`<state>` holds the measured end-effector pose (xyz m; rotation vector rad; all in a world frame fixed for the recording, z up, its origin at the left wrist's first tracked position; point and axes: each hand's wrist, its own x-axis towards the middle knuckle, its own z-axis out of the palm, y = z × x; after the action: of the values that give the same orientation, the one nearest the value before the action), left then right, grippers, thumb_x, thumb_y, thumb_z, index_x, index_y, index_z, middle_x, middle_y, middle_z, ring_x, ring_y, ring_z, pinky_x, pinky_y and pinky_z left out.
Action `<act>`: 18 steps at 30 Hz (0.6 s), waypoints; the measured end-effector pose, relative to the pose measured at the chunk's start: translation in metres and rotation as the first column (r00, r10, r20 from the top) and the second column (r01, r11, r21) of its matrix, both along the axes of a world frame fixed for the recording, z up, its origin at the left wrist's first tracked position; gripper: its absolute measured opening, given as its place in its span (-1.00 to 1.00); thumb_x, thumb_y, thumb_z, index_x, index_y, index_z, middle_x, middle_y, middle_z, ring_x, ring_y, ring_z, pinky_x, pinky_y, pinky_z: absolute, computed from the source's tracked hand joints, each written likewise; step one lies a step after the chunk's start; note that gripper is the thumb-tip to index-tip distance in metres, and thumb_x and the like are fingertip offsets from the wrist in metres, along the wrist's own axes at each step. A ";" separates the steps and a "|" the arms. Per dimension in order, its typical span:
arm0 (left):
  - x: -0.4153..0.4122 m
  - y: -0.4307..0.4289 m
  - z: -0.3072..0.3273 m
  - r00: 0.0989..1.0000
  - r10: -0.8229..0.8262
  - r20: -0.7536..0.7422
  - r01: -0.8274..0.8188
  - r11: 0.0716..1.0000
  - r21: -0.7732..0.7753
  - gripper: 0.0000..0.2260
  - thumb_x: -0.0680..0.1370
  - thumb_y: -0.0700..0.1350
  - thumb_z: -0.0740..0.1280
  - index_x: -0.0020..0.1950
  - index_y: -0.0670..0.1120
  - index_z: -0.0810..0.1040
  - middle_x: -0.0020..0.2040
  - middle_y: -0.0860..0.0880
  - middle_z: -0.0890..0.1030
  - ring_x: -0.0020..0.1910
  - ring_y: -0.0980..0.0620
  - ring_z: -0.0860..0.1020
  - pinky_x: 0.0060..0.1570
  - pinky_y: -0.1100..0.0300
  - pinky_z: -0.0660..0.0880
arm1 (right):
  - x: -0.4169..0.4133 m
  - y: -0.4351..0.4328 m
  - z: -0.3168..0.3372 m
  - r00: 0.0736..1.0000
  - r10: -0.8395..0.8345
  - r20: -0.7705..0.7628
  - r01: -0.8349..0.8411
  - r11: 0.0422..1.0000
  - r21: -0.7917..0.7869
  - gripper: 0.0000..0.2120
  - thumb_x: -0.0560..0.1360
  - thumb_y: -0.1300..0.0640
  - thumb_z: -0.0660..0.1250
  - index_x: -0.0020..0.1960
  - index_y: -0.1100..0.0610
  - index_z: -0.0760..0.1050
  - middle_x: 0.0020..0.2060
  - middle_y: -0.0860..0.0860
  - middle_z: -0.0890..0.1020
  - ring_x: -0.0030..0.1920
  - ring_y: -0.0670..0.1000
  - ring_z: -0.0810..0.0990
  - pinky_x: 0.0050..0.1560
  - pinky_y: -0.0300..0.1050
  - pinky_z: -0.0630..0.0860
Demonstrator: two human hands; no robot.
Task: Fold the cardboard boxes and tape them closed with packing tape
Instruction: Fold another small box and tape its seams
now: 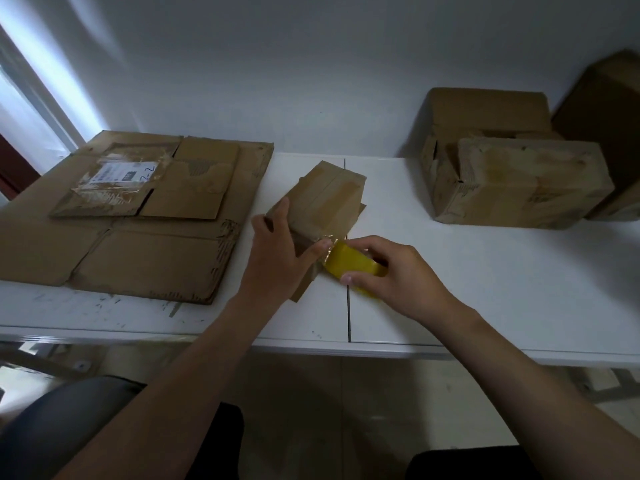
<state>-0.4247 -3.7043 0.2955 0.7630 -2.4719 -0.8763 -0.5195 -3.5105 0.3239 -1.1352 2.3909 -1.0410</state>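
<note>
The small box [322, 199] sat on the desk [485, 289] at twelve o'clock, its seam partly taped. The left hand [280, 251] pressed spread fingers on the tape's end, and the right hand [391, 271] gripped the yellow tape roll [349, 263] just beside it at three o'clock. Judging by the folded boxes [519, 181] at two o'clock and the flat cardboard [138, 237] at ten, a few looked finished and at least two remained.

Tabletop [450, 289]: white, scuffed near-left, dark seam [348, 313] down the middle.
Left: big flattened cardboard sheet [138, 258], lying flat.
Centre: small box [325, 199] across the seam.
Right: built boxes [519, 185], clustered at the back.
</note>
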 end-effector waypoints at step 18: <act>0.004 -0.011 0.060 0.988 -0.145 -0.050 0.143 0.989 -0.044 0.07 0.27 0.14 0.65 0.62 0.15 0.07 0.48 0.01 0.34 0.33 0.08 0.36 0.20 0.07 0.42 | -0.008 -0.018 0.037 0.979 -0.126 -0.161 0.103 0.984 -0.143 -0.35 0.36 -0.14 0.59 0.36 -0.09 0.41 0.03 -0.11 0.55 0.02 -0.10 0.54 -0.02 -0.20 0.46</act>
<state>-0.4211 -3.7148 0.3560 0.5456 -2.5138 -0.8828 -0.5275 -3.5285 0.3608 -1.1866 2.5797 -1.2029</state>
